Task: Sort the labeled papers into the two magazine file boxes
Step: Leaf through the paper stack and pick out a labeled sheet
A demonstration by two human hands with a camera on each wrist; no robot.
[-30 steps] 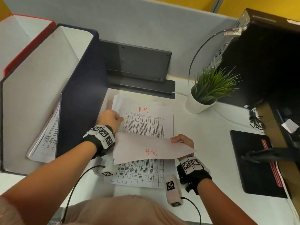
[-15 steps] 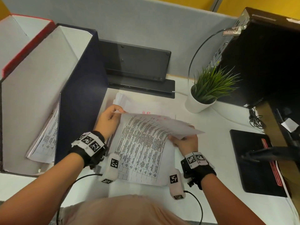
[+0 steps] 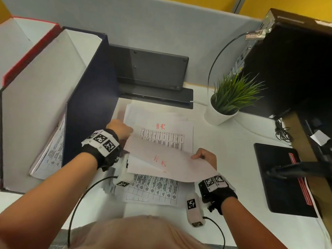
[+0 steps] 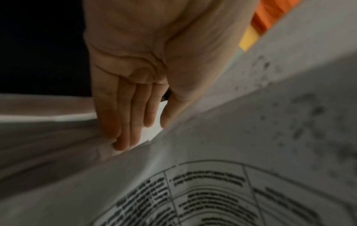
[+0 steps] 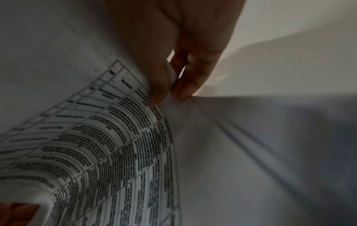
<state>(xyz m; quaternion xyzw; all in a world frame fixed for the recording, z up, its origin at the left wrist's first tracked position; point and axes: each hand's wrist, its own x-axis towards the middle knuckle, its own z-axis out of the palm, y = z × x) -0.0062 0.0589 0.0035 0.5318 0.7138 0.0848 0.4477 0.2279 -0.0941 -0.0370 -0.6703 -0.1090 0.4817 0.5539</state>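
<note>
White desk [image 3: 224,159] space is tight, with a paper stack [image 3: 161,191] lying just beside the dark blue file box [image 3: 89,105]; a red file box [image 3: 27,56] stands behind it. Both hands hold one lifted sheet [image 3: 161,159] over the stack. The right hand [image 3: 206,156] pinches its right edge, and the left hand [image 3: 119,129] pinches its left corner. The sheet bends in the middle, so it could crease or tear if the hands pull apart. The red letters show faintly through its back, so it could go in the wrong box.
</note>
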